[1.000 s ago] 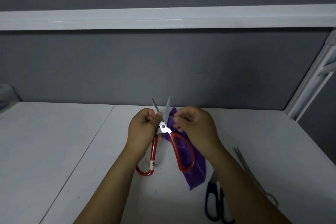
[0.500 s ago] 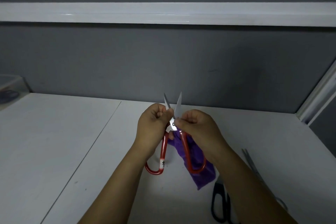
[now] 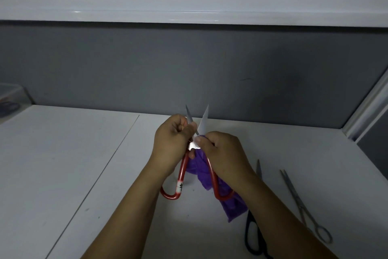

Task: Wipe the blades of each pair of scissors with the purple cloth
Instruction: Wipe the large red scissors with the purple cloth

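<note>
**Red-handled scissors** [image 3: 182,174] being held above the matte white worktop [image 3: 63,164], their smooth, pointed steel blades spreading in a V toward 12 o'clock. The left hand [image 3: 171,143] is gripping them, its fingers curling round the left blade just above the pivot. The right hand [image 3: 222,153] is pinching the soft, crumpled purple cloth [image 3: 235,208] against the base of the right blade, fingers curling tight. The cloth is hanging behind the glossy looped handles toward 5 o'clock. Black-handled scissors [image 3: 252,221] and slim all-metal scissors [image 3: 301,208] are lying flat at 4 o'clock, apart from each other.
</note>
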